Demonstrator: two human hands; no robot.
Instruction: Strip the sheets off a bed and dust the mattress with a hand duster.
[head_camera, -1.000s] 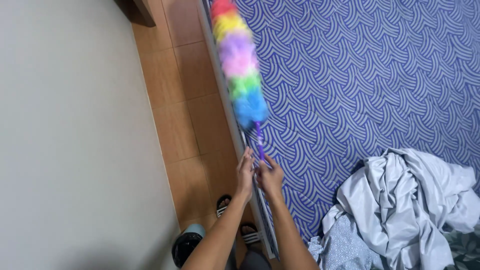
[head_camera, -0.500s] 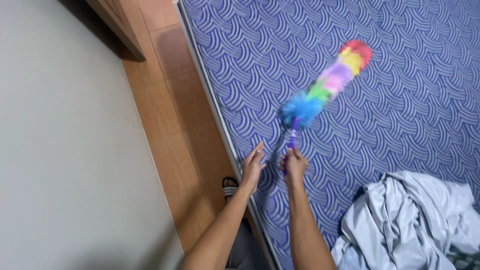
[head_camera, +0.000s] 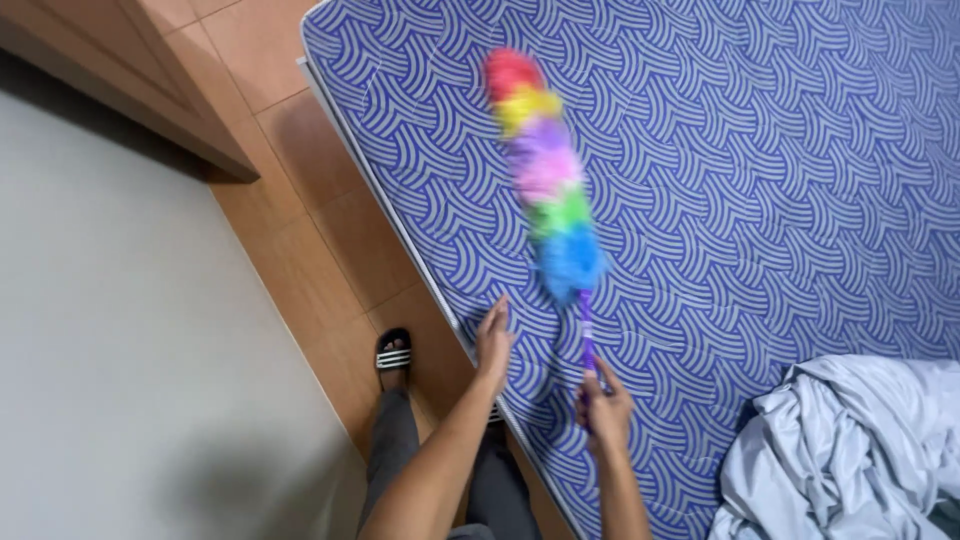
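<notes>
Below my head camera, my right hand (head_camera: 603, 408) is clamped around the purple handle of the duster (head_camera: 545, 170), low over the mattress (head_camera: 780, 180). From that grip the handle runs straight up and away from me, and the fluffy head fans out beyond it in bands of blue, green, pink, purple, yellow and red, blurred, over the blue wave-patterned cover. My left hand (head_camera: 494, 342) holds nothing; its fingers are straight and spread, close to the mattress edge, just left of the handle and apart from the right hand. I cannot tell whether it touches the cover. Both forearms reach up from the bottom of the view. At lower right a crumpled grey sheet (head_camera: 850, 450) lies on the mattress, near my right hand but apart from it. To the left, my foot in a black slipper (head_camera: 393, 352) stands on the tiled floor (head_camera: 330, 250) beside the mattress.
</notes>
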